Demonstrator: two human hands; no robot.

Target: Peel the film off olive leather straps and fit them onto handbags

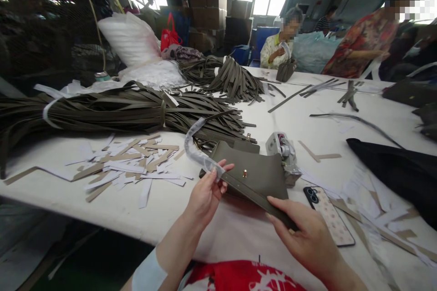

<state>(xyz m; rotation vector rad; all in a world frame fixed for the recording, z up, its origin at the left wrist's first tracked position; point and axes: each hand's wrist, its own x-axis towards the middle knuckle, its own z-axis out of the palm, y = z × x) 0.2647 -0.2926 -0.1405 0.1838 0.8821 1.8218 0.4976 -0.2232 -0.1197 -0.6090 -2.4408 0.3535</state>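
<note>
An olive-grey strap (251, 194) runs slantwise between my two hands, in front of a handbag of the same colour (261, 168) with a small gold clasp. Clear plastic film (196, 148) wraps the far part of the strap, which curves up to the left. My left hand (208, 193) pinches the strap where the film ends, thumb and fingers closed on it. Toward the near end, my right hand (303, 227) grips the bare strap between thumb and fingers. The bag lies on the white table (164, 225), its lower edge partly hidden by the strap.
Left lies a big bundle of olive strips (102, 111), with paper and tan scraps (136, 163) before it. A tape dispenser-like device (283, 152) stands right of the bag, near a phone (329, 216). Black cloth (392, 173) lies right. Co-workers (365, 47) work across the table.
</note>
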